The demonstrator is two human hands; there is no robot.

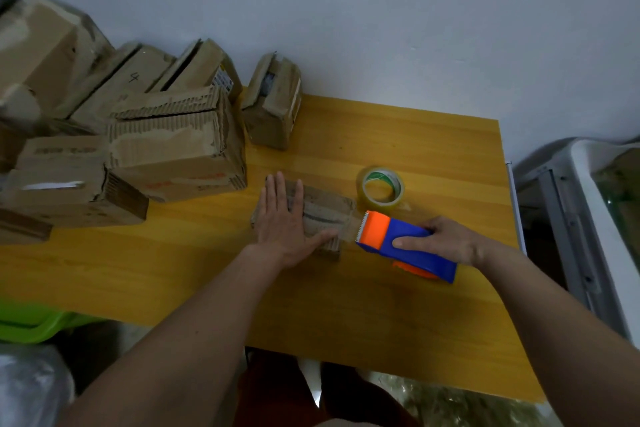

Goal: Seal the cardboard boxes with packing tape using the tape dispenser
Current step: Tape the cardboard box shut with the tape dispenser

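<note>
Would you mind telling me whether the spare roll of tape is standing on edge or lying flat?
Lying flat. The roll of tape rests on its side on the table, its round hole facing up.

Small flat cardboard box [323,215] (worn) beside blue-orange tape dispenser [401,243].

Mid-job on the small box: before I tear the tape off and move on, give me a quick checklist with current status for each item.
1. Small box pinned flat: ok, left hand lies palm-down on it.
2. Tape dispenser gripped: ok, right hand wraps its blue body.
3. Serrated cutter faces the box: ok, it sits just off the box's right end.
4. Tape strip spans from box to cutter: ok, a clear strip shows there.
5. Seam fully covered: cannot tell, the hand hides part.
6. Spare tape roll clear of the path: ok, it stands behind the dispenser on the table.
</note>
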